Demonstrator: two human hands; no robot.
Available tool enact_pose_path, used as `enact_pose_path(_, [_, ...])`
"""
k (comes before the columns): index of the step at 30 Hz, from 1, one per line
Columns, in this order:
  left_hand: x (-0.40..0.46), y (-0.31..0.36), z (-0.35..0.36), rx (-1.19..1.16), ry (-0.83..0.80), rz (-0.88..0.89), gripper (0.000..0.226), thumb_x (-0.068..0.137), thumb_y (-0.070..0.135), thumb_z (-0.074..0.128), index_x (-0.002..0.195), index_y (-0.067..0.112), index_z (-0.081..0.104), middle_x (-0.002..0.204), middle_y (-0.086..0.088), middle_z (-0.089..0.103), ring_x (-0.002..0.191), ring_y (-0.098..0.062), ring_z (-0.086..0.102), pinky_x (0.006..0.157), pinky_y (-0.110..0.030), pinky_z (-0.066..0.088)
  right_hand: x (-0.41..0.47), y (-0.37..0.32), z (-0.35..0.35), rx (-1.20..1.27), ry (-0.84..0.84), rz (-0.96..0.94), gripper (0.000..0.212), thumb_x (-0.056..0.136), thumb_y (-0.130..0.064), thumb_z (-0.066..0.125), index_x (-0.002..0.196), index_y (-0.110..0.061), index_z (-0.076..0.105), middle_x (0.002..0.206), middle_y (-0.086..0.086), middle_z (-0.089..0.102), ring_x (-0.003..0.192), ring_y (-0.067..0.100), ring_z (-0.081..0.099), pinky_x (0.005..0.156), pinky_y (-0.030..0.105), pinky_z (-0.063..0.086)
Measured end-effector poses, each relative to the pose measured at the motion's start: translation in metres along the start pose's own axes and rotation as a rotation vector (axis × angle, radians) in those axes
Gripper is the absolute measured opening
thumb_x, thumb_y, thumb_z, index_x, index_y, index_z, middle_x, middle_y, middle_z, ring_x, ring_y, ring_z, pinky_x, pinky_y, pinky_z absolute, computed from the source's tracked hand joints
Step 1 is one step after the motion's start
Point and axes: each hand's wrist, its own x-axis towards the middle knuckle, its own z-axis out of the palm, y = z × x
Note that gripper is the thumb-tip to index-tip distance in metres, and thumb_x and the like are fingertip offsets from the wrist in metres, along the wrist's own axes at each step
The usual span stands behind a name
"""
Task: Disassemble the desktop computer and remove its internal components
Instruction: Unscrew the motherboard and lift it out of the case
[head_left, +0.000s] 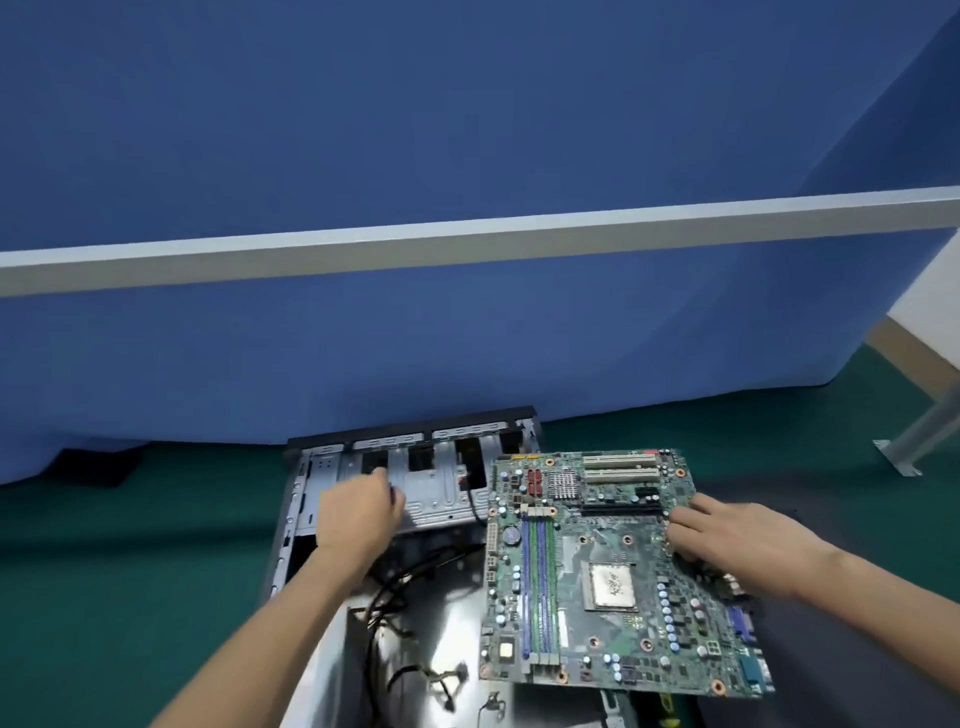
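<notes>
Green board: the motherboard (608, 571) is out of the case, tilted, its left part hanging over the open chassis and its right part over the floor.
My right hand (727, 530): I grip the motherboard at its right edge, fingers laid over the top face beside the black slot; my thumb is hidden under the board.
My left hand (358, 512): I reach into the case toward the drive cage, fingers curled over something at the cage; the motion blur keeps me from telling whether I actually hold anything.
Case (296, 525): it lies on its side, opened upward, with its black front edge against the blue partition.
Drive cage (436, 493): bare grey metal, at the far end of the case, between my left hand and the board's top left corner.
Cables (395, 587): black leads lie loose on the case's metal bottom, under my left forearm.
On the board: two blue-purple memory sticks (537, 577) stand in their slots left of the silver processor (613, 579); two white slots (621, 467) sit at the far edge.
Floor (130, 545): dark green, under the case.
Partition (363, 338): blue, with a white rail (467, 239) across it.
</notes>
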Motion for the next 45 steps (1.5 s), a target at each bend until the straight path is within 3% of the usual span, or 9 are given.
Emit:
enact_pose_path(8, [-0.03, -0.046, -0.003, 0.109, -0.077, -0.236, 0.02, 0.089, 0.019, 0.044, 0.107, 0.012, 0.051, 0.109, -0.007, 0.052, 0.098, -0.022, 0.049, 0.071, -0.027, 0.038, 0.017, -0.001, -0.003, -0.095, 0.026, -0.005, 0.058, 0.077, 0.006, 0.038, 0.127, -0.023, 0.035, 0.128, -0.009, 0.037, 0.114, 0.017, 0.035, 0.087, 0.031, 0.038])
enact_pose_path(13, [-0.03, 0.0, 0.004, -0.4, -0.245, -0.163, 0.023, 0.091, 0.022, 0.046, 0.073, 0.009, 0.053, 0.087, -0.015, 0.064, 0.083, -0.031, 0.062, 0.067, -0.032, 0.046, 0.014, -0.007, -0.007, -0.136, 0.031, 0.013, 0.056, 0.08, 0.006, 0.04, 0.129, -0.021, 0.035, 0.131, -0.006, 0.039, 0.116, 0.019, 0.035, 0.094, 0.032, 0.035])
enact_pose_path(18, [-0.038, 0.057, 0.009, -1.108, -0.58, -0.426, 0.046, 0.097, 0.04, 0.044, 0.073, 0.002, 0.057, 0.076, -0.013, 0.064, 0.063, -0.024, 0.064, 0.054, -0.03, 0.052, 0.011, -0.013, -0.004, -0.161, 0.025, 0.042, 0.051, 0.084, 0.005, 0.044, 0.13, -0.015, 0.036, 0.134, 0.002, 0.04, 0.118, 0.024, 0.037, 0.092, 0.035, 0.034])
enact_pose_path(23, [-0.049, 0.081, 0.013, -1.723, -0.841, -0.504, 0.055, 0.091, 0.043, 0.05, 0.137, 0.014, 0.042, 0.143, -0.009, 0.042, 0.132, -0.027, 0.036, 0.108, -0.043, 0.027, 0.006, -0.017, 0.001, -0.122, 0.062, 0.072, 0.05, 0.084, 0.005, 0.047, 0.128, -0.016, 0.037, 0.133, 0.002, 0.04, 0.116, 0.024, 0.037, 0.091, 0.034, 0.034])
enact_pose_path(28, [-0.064, 0.103, -0.004, -1.526, -0.848, -0.532, 0.072, 0.081, 0.056, 0.06, 0.141, 0.025, 0.037, 0.152, -0.006, 0.027, 0.139, -0.027, 0.022, 0.112, -0.047, 0.012, -0.005, -0.011, 0.012, -0.074, 0.108, 0.055, 0.051, 0.081, 0.006, 0.047, 0.125, -0.018, 0.037, 0.131, 0.001, 0.04, 0.113, 0.022, 0.037, 0.091, 0.034, 0.034])
enact_pose_path(30, [-0.067, 0.11, -0.013, -1.531, -0.862, -0.529, 0.061, 0.071, 0.05, 0.069, 0.122, 0.018, 0.058, 0.128, -0.007, 0.055, 0.116, -0.023, 0.048, 0.107, -0.044, 0.027, -0.016, -0.001, 0.019, -0.057, 0.11, 0.044, 0.053, 0.08, 0.005, 0.05, 0.125, -0.018, 0.038, 0.133, 0.001, 0.039, 0.113, 0.023, 0.038, 0.092, 0.034, 0.035])
enact_pose_path(33, [-0.07, 0.131, -0.036, -1.586, -0.817, -0.477, 0.036, 0.066, 0.037, 0.072, 0.091, 0.011, 0.065, 0.078, 0.001, 0.067, 0.064, -0.008, 0.051, 0.066, -0.026, 0.044, -0.034, 0.016, 0.035, -0.051, 0.223, 0.012, 0.052, 0.071, -0.004, 0.07, 0.116, -0.017, 0.05, 0.123, 0.003, 0.051, 0.104, 0.023, 0.049, 0.084, 0.033, 0.044])
enact_pose_path(40, [-0.092, 0.233, -0.082, -1.3, -0.406, -0.391, 0.026, 0.087, 0.024, 0.064, 0.092, 0.001, 0.056, 0.075, -0.007, 0.054, 0.061, -0.017, 0.046, 0.054, -0.025, 0.037, -0.075, 0.051, 0.086, 0.018, 0.186, 0.017, 0.051, 0.08, -0.008, 0.054, 0.127, -0.02, 0.036, 0.133, 0.001, 0.036, 0.118, 0.023, 0.036, 0.096, 0.033, 0.033])
enact_pose_path(45, [-0.11, 0.31, -0.068, -1.266, -0.335, -0.504, 0.028, 0.09, 0.024, 0.061, 0.096, 0.001, 0.047, 0.072, -0.003, 0.044, 0.066, -0.015, 0.043, 0.065, -0.03, 0.037, -0.114, 0.076, 0.09, 0.447, 0.286, 0.137, 0.036, 0.084, -0.027, 0.048, 0.12, -0.025, 0.047, 0.123, -0.008, 0.044, 0.116, 0.014, 0.04, 0.097, 0.026, 0.034])
